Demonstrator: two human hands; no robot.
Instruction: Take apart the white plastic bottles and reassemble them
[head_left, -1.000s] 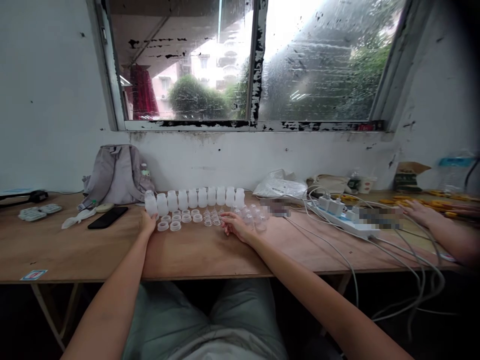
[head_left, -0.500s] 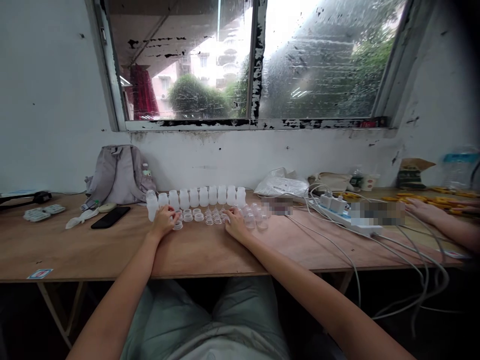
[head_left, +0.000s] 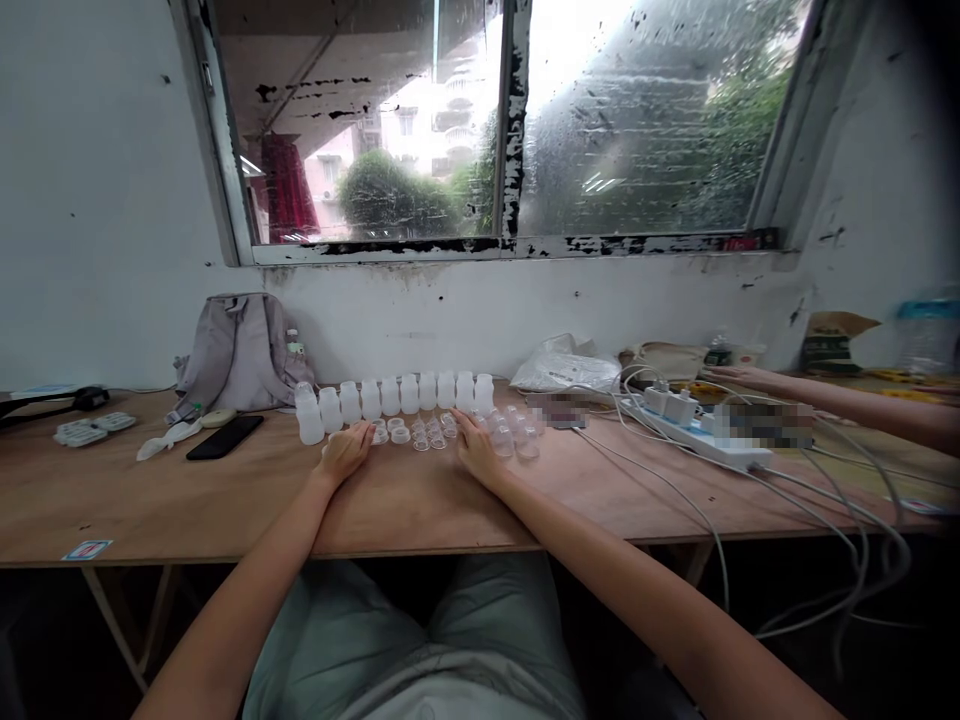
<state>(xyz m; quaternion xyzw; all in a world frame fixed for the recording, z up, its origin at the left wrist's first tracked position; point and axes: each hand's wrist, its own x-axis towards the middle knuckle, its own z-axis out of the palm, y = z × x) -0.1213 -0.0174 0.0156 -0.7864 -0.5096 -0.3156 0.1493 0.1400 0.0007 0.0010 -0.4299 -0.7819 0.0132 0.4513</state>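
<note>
In the head view, the left hand curls low over the white rings, and I cannot tell whether it grips any. Frosted bottles stand in a row from its ten to two o'clock. The right hand reaches to small clear pieces at its ten o'clock, grasp unclear; clear caps sit at its two to three o'clock

My one camera sits on the person's head and looks forward and down at the table and window.
</note>
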